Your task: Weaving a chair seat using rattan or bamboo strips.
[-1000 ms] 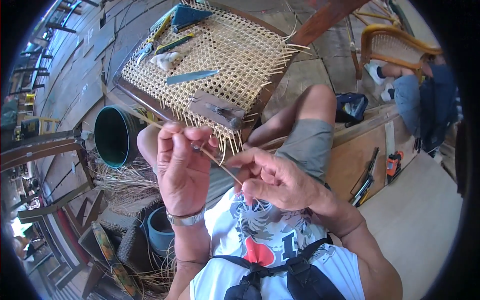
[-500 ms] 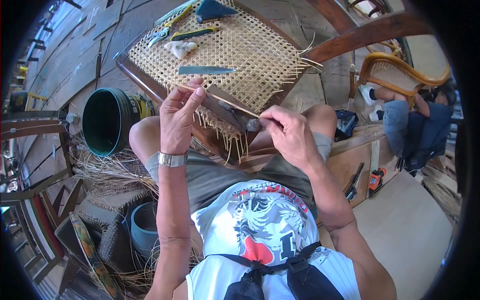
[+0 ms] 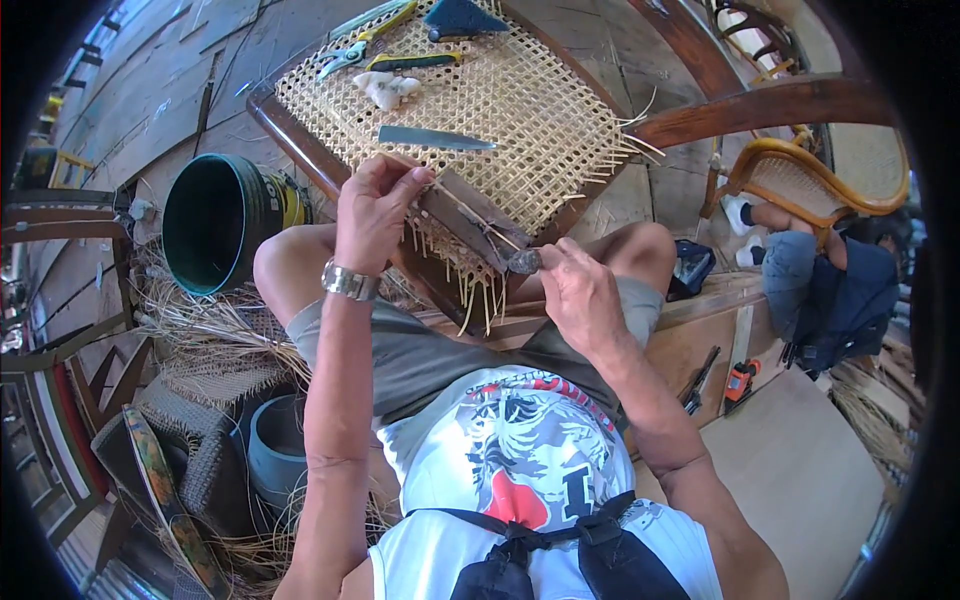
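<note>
A cane strand (image 3: 468, 209), probably light, springy and best gripped near its ends, extends over a brown board (image 3: 450, 214) at the near corner of the cane seat (image 3: 545, 110), pinched by the left hand (image 3: 375, 215), while the right hand (image 3: 580, 290), beside a grey lump (image 3: 523, 262), has an indistinct hold.

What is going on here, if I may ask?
The person's left hand pinches a thin cane strip, which runs over a brown board on a woven cane chair seat. The right hand is at a dark, rounded lump by the board's right end; its grip is unclear. A flat, pointed blade lies farther up the seat.
</note>
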